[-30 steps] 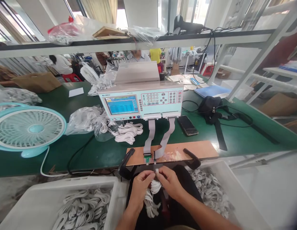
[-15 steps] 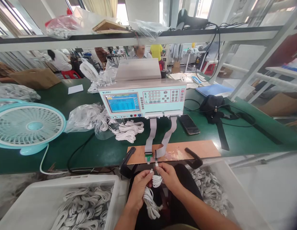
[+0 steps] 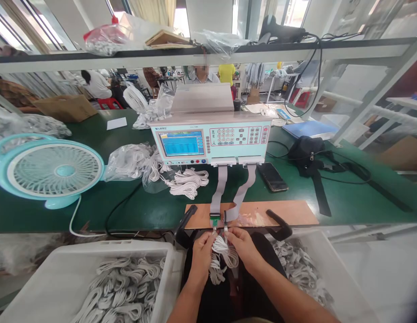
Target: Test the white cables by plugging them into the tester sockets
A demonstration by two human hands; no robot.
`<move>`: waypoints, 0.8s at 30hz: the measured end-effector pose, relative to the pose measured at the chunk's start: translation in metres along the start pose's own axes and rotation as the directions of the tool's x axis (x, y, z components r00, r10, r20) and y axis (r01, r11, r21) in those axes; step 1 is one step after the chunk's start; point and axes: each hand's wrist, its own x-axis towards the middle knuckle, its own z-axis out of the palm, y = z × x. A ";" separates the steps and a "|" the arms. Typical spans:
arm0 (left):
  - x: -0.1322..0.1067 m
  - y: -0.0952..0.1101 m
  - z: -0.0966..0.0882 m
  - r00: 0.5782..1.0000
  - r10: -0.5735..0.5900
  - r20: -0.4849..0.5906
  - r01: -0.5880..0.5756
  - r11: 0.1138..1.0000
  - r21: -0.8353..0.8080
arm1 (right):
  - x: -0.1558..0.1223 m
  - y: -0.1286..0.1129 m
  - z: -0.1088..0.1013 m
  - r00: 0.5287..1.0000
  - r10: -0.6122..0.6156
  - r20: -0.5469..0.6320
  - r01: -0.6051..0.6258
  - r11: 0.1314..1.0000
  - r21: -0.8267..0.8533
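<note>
My left hand (image 3: 202, 255) is closed in a pinch on one plug end of a coiled white cable (image 3: 225, 251), right at the small green adapter board (image 3: 215, 221). My right hand (image 3: 244, 249) pinches the cable's other end just below the second adapter (image 3: 225, 217). The coil hangs between both hands, partly hidden by the fingers. Whether the plugs are fully seated I cannot tell. Two grey ribbon cables, a left one (image 3: 219, 190) and a right one (image 3: 242, 188), run from the adapters up to a tester (image 3: 210, 139) with a lit blue screen.
A wooden strip (image 3: 289, 213) with two black clamps edges the green table. Bins of coiled cables stand left (image 3: 170, 273) and right (image 3: 329, 255). On the table are a cable bundle (image 3: 190, 183), a fan (image 3: 53, 170), a phone (image 3: 273, 177) and a black bag (image 3: 305, 152). People sit beyond.
My left hand has moved up, bringing its plug to the green board. The cable coil now hangs between the hands. My right hand stays at its adapter. The view has shifted slightly left.
</note>
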 end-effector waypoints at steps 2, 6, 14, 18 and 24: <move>0.001 0.000 0.001 1.000 0.005 -0.009 -0.005 1.000 -0.001 | 0.000 -0.002 0.000 1.000 -0.003 0.005 0.003 1.000 -0.010; -0.001 0.003 0.002 1.000 0.021 -0.019 -0.021 1.000 -0.014 | -0.001 -0.004 0.001 1.000 -0.008 0.004 0.008 1.000 -0.029; -0.002 -0.002 0.006 0.999 0.044 0.001 -0.044 0.999 -0.010 | -0.001 -0.002 0.003 1.000 -0.008 0.019 0.008 1.000 -0.027; -0.002 0.001 0.007 0.998 0.065 0.009 -0.065 0.998 -0.007 | 0.000 0.002 0.003 1.000 -0.015 0.015 0.015 0.999 -0.029; 0.007 0.002 0.009 0.993 0.114 0.038 -0.114 0.994 -0.004 | 0.007 0.013 0.002 0.999 -0.052 0.013 0.053 0.998 -0.022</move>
